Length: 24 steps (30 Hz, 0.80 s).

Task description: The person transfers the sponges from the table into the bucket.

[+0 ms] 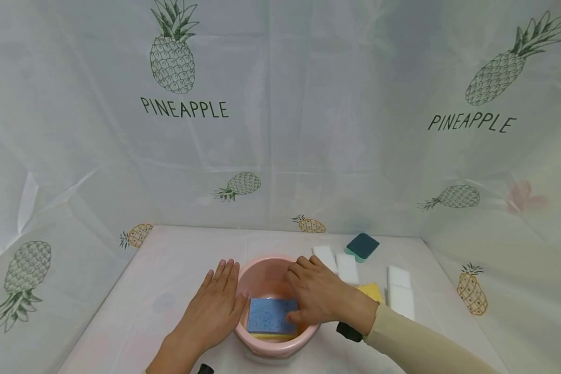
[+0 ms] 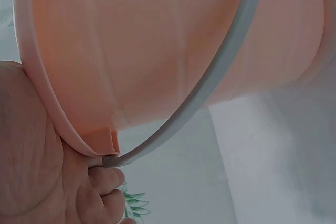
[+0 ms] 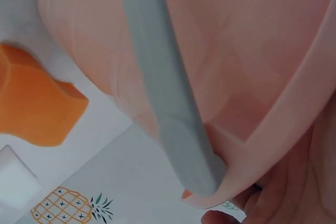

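A pink bucket (image 1: 251,345) with a grey handle (image 2: 210,82) stands near the middle of the table. Inside it lies a blue sponge (image 1: 272,314) with a yellow layer underneath. My left hand (image 1: 215,304), fingers straight and together, rests against the left side of the rim. Over the right side of the rim, my right hand (image 1: 320,291) reaches with bent fingers, its thumb over the sponge's right edge. Whether that thumb touches the sponge I cannot tell. In the right wrist view the palm lies close along the rim, beside the handle's joint.
Several white blocks (image 1: 400,296) lie right of the bucket. A dark green pad (image 1: 363,245) sits at the back right, on a lighter green layer. A yellow-orange sponge (image 3: 39,98) is partly hidden behind my right wrist. A pineapple-print sheet (image 1: 318,156) surrounds the table.
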Available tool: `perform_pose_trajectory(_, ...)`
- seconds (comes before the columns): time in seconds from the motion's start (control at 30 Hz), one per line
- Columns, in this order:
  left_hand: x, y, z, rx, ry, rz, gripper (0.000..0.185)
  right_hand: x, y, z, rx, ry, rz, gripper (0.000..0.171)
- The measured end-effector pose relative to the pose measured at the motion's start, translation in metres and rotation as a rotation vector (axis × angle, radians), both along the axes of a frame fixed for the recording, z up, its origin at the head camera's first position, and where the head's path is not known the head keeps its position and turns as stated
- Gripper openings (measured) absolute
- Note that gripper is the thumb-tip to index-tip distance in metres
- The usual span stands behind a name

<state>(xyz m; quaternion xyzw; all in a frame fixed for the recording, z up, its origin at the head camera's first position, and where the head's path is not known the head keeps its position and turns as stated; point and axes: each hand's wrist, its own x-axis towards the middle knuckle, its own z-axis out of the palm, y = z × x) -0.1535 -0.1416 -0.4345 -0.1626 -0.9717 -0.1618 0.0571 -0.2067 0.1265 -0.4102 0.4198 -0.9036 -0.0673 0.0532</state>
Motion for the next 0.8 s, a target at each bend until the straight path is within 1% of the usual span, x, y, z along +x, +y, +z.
perform_pose_trajectory(0.2, -0.001, 0.001, -0.001, -0.012, -0.003, 0.003, 0.069, 0.001, 0.003, 0.000, -0.019, 0.027, 0.010, 0.064)
perform_pose_trajectory(0.3, -0.001, 0.001, -0.001, -0.013, -0.001, 0.003, 0.069, 0.002, 0.004, -0.001, -0.044, 0.057, 0.014, 0.061)
perform_pose_trajectory(0.47, 0.001, 0.001, -0.002, -0.003, 0.016, 0.000, 0.068, 0.005, 0.008, -0.004, -0.113, 0.150, 0.013, 0.053)
perform_pose_trajectory(0.6, 0.000, 0.001, -0.003, -0.010, 0.026, -0.001, 0.069, 0.005, 0.011, -0.006, -0.191, 0.211, -0.011, 0.047)
perform_pose_trajectory(0.8, -0.002, 0.000, -0.003, -0.017, 0.001, -0.002, 0.070, 0.002, 0.023, -0.006, -0.295, 0.315, -0.065, 0.044)
